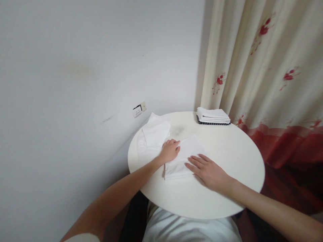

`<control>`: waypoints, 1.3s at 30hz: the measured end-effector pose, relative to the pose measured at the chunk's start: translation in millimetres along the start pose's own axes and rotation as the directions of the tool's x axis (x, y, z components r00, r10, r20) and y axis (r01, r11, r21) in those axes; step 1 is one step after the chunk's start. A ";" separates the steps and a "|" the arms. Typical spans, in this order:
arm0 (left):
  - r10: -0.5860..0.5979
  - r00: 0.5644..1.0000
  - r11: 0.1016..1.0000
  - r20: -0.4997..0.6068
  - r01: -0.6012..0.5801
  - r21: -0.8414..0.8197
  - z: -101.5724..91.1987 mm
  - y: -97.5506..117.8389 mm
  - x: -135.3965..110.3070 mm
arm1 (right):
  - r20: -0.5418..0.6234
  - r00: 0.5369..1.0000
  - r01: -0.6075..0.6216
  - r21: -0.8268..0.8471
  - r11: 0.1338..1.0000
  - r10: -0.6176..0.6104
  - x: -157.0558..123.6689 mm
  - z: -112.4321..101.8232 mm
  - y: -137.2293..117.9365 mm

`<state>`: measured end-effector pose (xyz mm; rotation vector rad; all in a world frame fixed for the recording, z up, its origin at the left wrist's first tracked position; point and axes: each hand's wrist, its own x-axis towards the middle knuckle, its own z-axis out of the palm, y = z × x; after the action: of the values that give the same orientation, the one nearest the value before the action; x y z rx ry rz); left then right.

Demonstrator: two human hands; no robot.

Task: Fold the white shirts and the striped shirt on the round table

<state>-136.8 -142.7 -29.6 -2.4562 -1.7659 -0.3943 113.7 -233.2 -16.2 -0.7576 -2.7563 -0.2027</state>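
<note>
Pale, smooth wall (88, 50) and a cream curtain (252, 67), printed with red blossoms and falling in deep pleats to a red lower band, frame your round white table (234, 164), its matte top thin-edged and pushed up near a wall socket (137, 111). On the near half of the tabletop, a white cloth (181, 155) lies flat between your two hands, roughly four-sided, soft and lightly creased, its near edge running almost straight. Your left hand (170, 150) rests palm down on its left part, fingers bent and close together; whether they pinch any fabric, you cannot tell from this angle. Your right hand (205, 169) lies loose and ungripping, fingers spread, their tips on the cloth's right side. More white fabric (156, 132) spreads just beyond your left hand, rumpled, with a pointed far corner; whether it joins the cloth is unclear. At the table's far right edge, near the curtain, a neat stack of folded white cloths (214, 115) shows its layered folds above a black-and-white patterned base (214, 123).
</note>
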 end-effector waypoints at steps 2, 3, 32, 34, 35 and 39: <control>0.024 0.998 1.000 0.057 -0.024 -0.001 -1.7 7.7 8.3 | -0.002 1.000 -0.021 0.084 0.996 0.021 -2.0 -9.6 2.3; 0.027 0.995 1.000 0.099 -0.028 0.002 -3.6 11.9 12.9 | -0.001 0.999 -0.034 0.148 0.988 0.035 -0.6 -15.8 6.2; 0.252 0.956 0.961 0.153 -0.228 -0.159 10.2 64.4 8.9 | -0.177 0.834 -0.394 0.471 0.789 0.522 -20.6 4.5 105.3; 0.254 0.956 0.959 0.144 -0.230 -0.163 13.3 63.7 9.6 | -0.168 0.918 -0.244 0.476 0.845 0.359 -39.9 -1.5 75.8; 0.256 0.956 0.959 0.143 -0.233 -0.164 14.5 63.4 9.9 | -0.144 0.946 -0.201 0.447 0.872 0.292 -46.5 -3.6 62.5; 0.267 0.953 0.957 0.141 -0.245 -0.155 16.4 62.7 10.7 | -0.124 0.957 -0.208 0.337 0.918 0.262 -47.9 -0.2 34.3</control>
<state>-72.1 -149.7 -37.8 -2.8411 -1.4846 -0.3092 171.1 -227.0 -28.2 -0.9238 -2.4260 0.2189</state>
